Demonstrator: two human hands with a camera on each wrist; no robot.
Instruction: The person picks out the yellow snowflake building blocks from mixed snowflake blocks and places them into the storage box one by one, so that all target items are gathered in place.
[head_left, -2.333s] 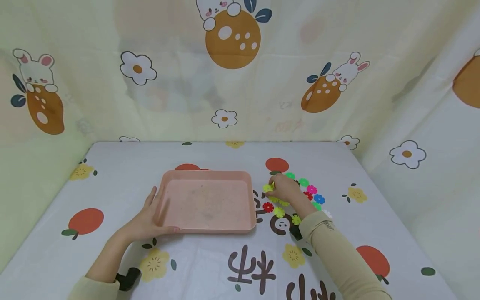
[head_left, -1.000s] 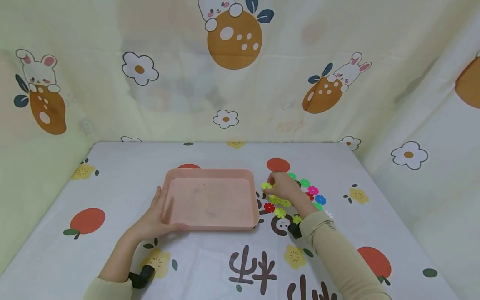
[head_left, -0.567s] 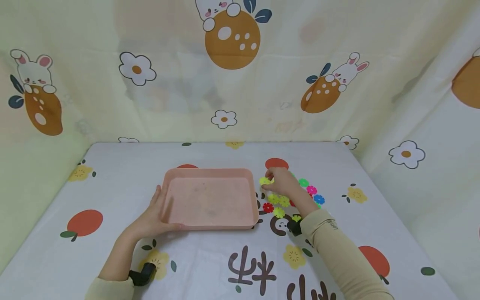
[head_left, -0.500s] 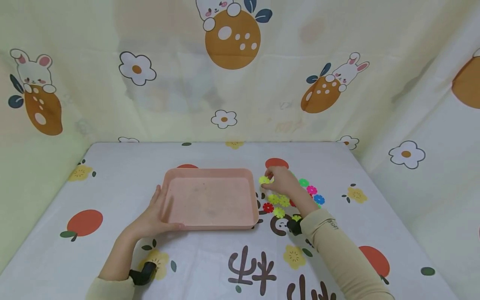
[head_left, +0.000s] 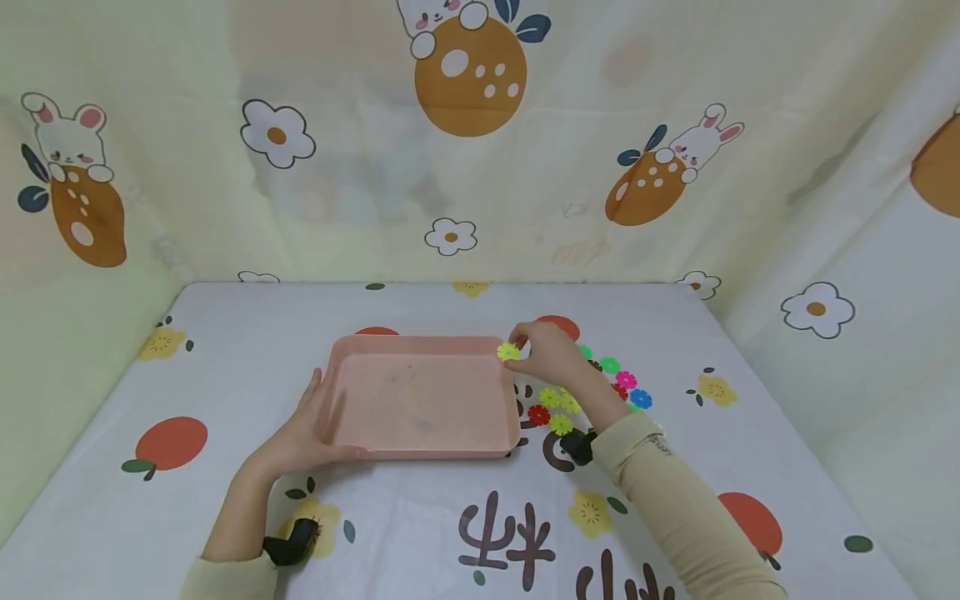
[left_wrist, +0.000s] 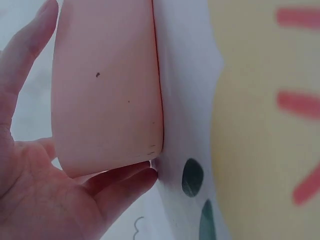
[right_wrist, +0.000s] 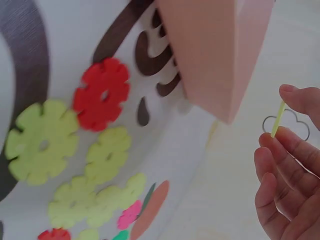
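A pink rectangular tray (head_left: 420, 400) lies on the table. My left hand (head_left: 296, 437) grips its near left corner, the thumb along the front wall and the fingers against the left wall. The left wrist view shows the tray's outer wall (left_wrist: 107, 90) within the spread of that hand. With thumb and fingertip, my right hand (head_left: 551, 354) pinches a yellow-green snowflake disc (head_left: 507, 352), overlapping the tray's far right corner in the head view. From the right wrist, the disc (right_wrist: 278, 119) appears edge-on, raised above the table.
Right of the tray lie loose snowflake discs: several yellow-green ones (head_left: 560, 425), a red one (head_left: 538, 415), a blue one (head_left: 641, 399), a pink one (head_left: 626, 380) and green ones (head_left: 610, 366). The cloth (head_left: 405, 533) bears printed fruit and flowers. A patterned curtain (head_left: 337, 200) hangs behind.
My right hand has lifted the yellow-green disc from the group and carried it left and away to the tray's far right corner. The tray and left hand shifted slightly right and away earlier.
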